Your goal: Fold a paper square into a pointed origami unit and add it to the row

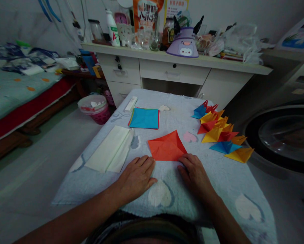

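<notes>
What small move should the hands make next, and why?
I'd probably lift the near edge of the red-orange paper and fold it along a crease. The left hand is at its near-left corner, the right hand at its near-right, and the sheet shows crease lines but lies mostly spread out.
</notes>
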### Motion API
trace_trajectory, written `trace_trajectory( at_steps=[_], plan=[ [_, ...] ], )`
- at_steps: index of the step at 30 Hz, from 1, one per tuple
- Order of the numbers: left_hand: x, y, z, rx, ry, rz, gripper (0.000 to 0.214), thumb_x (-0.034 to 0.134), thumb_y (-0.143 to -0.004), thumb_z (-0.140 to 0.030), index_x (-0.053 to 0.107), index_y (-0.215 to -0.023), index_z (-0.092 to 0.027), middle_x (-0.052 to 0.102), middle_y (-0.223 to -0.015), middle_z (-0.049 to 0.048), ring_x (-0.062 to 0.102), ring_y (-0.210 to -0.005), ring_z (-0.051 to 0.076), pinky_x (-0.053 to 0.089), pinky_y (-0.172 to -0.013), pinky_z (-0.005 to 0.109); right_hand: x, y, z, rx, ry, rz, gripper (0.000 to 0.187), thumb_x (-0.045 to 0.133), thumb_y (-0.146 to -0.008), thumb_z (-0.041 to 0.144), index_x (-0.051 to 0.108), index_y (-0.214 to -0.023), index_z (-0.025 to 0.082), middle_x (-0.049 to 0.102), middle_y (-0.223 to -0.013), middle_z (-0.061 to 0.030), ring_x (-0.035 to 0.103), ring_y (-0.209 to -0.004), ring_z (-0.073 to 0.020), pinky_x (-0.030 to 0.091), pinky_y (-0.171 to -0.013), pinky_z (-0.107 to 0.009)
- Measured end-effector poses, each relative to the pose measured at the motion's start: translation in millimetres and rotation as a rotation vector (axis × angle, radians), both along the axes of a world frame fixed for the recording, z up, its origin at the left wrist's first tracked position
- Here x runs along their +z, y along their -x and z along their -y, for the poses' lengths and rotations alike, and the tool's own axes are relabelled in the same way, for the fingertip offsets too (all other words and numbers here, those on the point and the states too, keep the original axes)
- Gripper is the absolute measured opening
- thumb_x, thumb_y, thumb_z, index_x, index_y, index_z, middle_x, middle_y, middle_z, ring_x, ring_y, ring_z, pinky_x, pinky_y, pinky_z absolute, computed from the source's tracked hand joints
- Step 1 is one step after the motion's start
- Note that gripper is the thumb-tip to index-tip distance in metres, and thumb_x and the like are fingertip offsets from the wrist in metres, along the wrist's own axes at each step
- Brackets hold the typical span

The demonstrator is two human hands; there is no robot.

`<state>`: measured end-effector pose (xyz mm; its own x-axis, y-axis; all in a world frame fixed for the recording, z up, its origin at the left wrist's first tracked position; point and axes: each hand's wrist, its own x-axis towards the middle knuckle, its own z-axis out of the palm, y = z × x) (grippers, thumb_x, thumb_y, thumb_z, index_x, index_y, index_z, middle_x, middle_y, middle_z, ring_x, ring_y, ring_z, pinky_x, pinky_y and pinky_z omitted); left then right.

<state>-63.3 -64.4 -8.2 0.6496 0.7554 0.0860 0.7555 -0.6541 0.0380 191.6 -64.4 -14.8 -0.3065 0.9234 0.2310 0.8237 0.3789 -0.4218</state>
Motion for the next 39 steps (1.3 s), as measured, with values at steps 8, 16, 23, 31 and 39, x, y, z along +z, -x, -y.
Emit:
trace_trajectory(
  at_steps=[8, 16, 23, 31, 39],
  plan=[
    [21.7, 5, -12, 0.064, 0.11, 0.012, 0.024, 0.061, -0.088, -0.033, 0.065, -0.104, -0.016, 0.064, -0.106, 0.0105, 0.059, -0.099, 0.028, 0.048, -0.087, 0.044, -2.2, 0, -1, 0.011, -0.004, -0.005, 0.021, 0.054, -0.091, 0.022, 0.065, -0.108, 0.018, 0.06, -0.108, -0.0114, 0.053, -0.1, -0.026, 0.046, -0.089, -0.045],
    [39.7, -1, -58, 0.133, 0.2, 0.412, 0.024, 0.046, -0.089, -0.012, 0.061, -0.107, -0.017, 0.058, -0.113, 0.0095, 0.054, -0.109, 0.023, 0.045, -0.097, 0.038, 1.5, -2, 1, 0.013, -0.068, -0.103, 0.017, 0.051, -0.092, 0.02, 0.064, -0.101, 0.02, 0.062, -0.104, -0.0089, 0.054, -0.098, -0.0242, 0.048, -0.085, -0.041],
    [17.8, -21, -94, 0.134, 0.317, 0.435, 0.035, 0.044, -0.083, -0.003, 0.066, -0.104, -0.021, 0.06, -0.112, 0.0061, 0.056, -0.11, 0.019, 0.044, -0.098, 0.033, -5.2, -9, -2, -0.211, -0.262, -0.043, 0.022, 0.052, -0.088, 0.02, 0.06, -0.108, 0.02, 0.057, -0.118, -0.0119, 0.048, -0.11, -0.03, 0.04, -0.093, -0.053],
    [3.5, -21, -102, 0.111, 0.321, 0.553, 0.036, 0.043, -0.079, 0.0, 0.072, -0.092, -0.018, 0.067, -0.094, 0.0046, 0.063, -0.093, 0.017, 0.049, -0.087, 0.031, -5.1, -4, -1, -0.222, -0.202, -0.014, 0.032, 0.056, -0.085, 0.022, 0.056, -0.117, 0.021, 0.049, -0.129, -0.0143, 0.041, -0.117, -0.0347, 0.037, -0.093, -0.059],
    [7.8, -25, -91, 0.128, 0.337, 0.842, 0.031, 0.048, -0.082, -0.004, 0.072, -0.098, -0.016, 0.068, -0.096, 0.0049, 0.064, -0.091, 0.015, 0.05, -0.084, 0.029, -2.0, -5, 1, -0.145, -0.221, -0.098, 0.038, 0.054, -0.086, 0.022, 0.051, -0.124, 0.023, 0.047, -0.131, -0.0134, 0.041, -0.121, -0.0327, 0.035, -0.099, -0.058]
  ],
)
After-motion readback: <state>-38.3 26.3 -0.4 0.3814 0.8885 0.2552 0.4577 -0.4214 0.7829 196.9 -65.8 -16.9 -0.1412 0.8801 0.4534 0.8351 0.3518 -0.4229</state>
